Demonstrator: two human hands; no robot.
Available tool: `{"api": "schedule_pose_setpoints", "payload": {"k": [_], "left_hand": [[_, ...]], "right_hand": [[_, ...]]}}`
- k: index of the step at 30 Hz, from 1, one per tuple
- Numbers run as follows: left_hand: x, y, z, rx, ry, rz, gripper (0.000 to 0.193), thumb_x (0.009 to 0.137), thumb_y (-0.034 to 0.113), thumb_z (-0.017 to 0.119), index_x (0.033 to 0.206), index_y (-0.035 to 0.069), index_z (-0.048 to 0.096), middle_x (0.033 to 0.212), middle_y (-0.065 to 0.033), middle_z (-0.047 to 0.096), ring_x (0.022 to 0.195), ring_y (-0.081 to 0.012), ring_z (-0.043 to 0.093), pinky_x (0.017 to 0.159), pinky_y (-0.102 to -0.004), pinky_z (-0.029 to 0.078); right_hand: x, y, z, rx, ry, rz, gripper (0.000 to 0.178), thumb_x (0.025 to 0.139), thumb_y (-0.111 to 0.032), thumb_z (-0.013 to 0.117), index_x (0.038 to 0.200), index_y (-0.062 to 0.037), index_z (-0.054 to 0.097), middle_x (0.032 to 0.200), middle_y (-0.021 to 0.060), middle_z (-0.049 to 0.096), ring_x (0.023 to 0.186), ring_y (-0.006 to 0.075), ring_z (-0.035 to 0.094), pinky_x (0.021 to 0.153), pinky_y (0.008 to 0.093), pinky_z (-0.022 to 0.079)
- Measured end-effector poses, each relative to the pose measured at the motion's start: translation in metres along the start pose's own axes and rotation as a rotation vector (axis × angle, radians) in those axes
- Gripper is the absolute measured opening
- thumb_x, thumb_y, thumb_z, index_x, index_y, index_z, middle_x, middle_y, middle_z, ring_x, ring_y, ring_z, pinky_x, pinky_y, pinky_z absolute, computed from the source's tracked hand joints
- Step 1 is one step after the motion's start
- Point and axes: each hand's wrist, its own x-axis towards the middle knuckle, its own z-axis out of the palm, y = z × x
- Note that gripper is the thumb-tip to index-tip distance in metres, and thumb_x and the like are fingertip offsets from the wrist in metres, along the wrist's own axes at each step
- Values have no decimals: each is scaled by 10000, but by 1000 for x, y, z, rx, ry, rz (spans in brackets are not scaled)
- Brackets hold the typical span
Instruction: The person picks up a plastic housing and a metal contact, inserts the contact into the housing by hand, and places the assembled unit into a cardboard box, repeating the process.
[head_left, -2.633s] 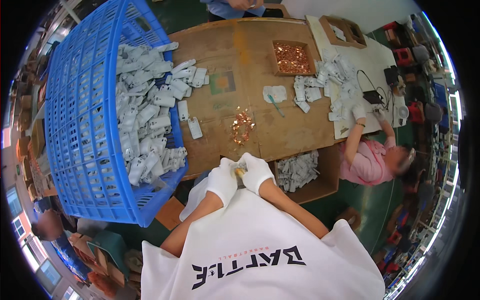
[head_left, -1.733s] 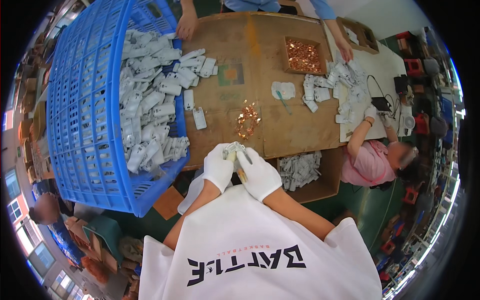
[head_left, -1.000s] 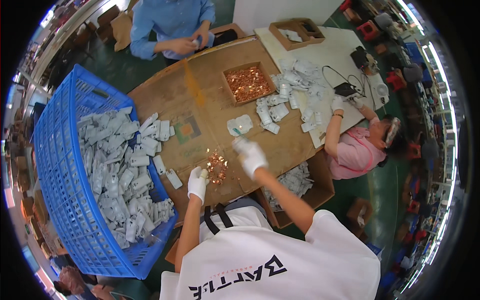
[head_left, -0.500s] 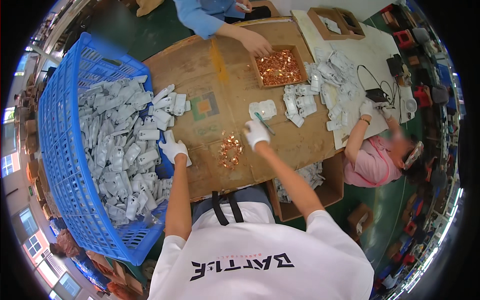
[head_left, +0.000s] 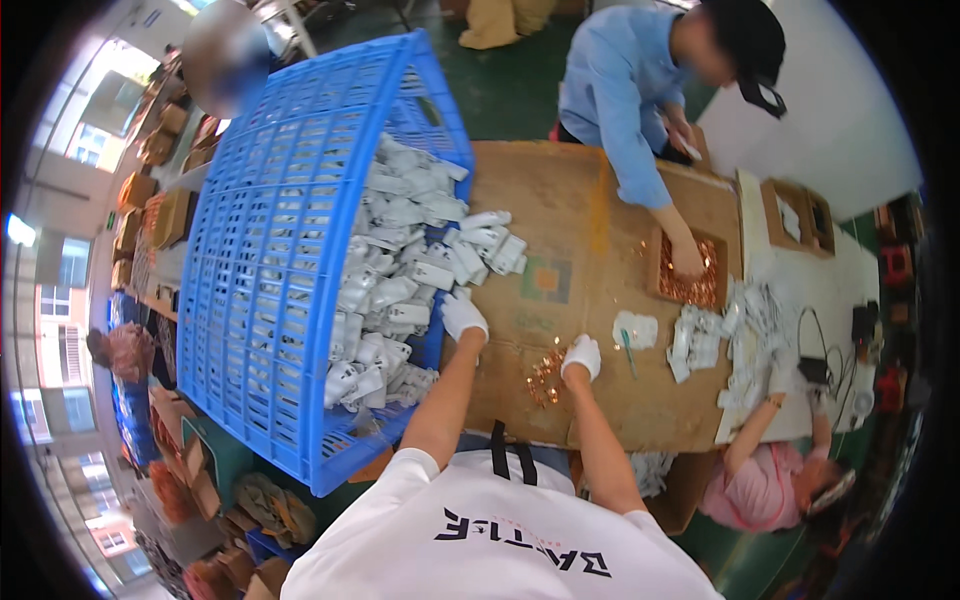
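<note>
My left hand (head_left: 464, 316), in a white glove, is at the open side of the blue crate (head_left: 270, 250), beside the heap of white plastic parts (head_left: 395, 285). Its fingers are curled round a white plastic part, mostly hidden by the glove. My right hand (head_left: 582, 357), also gloved, is over the cardboard-covered table (head_left: 640, 400), just right of a small pile of shiny copper-coloured pieces (head_left: 545, 382). Its fingertips are closed together; what they hold is too small to tell. Beyond it, a thin green tool (head_left: 628, 352) lies against a white plastic part (head_left: 645, 331).
Across the table a person in blue (head_left: 615, 100) reaches into a box of copper-coloured pieces (head_left: 662, 272). More white parts (head_left: 698, 340) lie at the right, near a person in pink (head_left: 755, 490). A carton (head_left: 690, 490) of white parts stands below the table edge.
The view has swung left, so everything appears farther right. My right hand has moved away from the green tool toward the copper pile. My left hand stays by the crate.
</note>
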Motion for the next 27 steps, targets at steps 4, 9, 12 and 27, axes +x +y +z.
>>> {"api": "schedule_pose_setpoints", "payload": {"k": [4,9,12,27], "left_hand": [[10,3,4,-44,-36,-91,162,940,153,457,1055,119,566,1013,-108,573,938,-253,612,740,-381,541],[11,18,4,-68,-41,-89,160,947,209,475,1064,149,566,943,-94,575,810,-272,640,679,-390,535],[20,16,0,-104,-150,-199,215,919,205,539,1122,136,551,998,-106,582,886,-278,641,724,-386,534],[32,0,9,-214,-166,-102,190,919,263,529,974,141,663,1003,-86,653,961,-238,647,744,-385,541]], "right_hand": [[0,-14,3,-123,-22,-110,150,854,-119,571,964,-66,658,1036,189,622,991,374,617,822,455,523],[8,0,10,-160,55,-229,148,828,-91,606,970,-68,641,1008,180,615,950,357,626,794,437,527],[10,-2,8,-104,0,-262,156,821,-82,602,967,-78,655,998,184,614,951,365,621,795,443,520],[10,-25,1,-506,-108,-429,167,906,-95,509,1019,-60,627,1068,152,604,1020,312,614,839,403,527]]}}
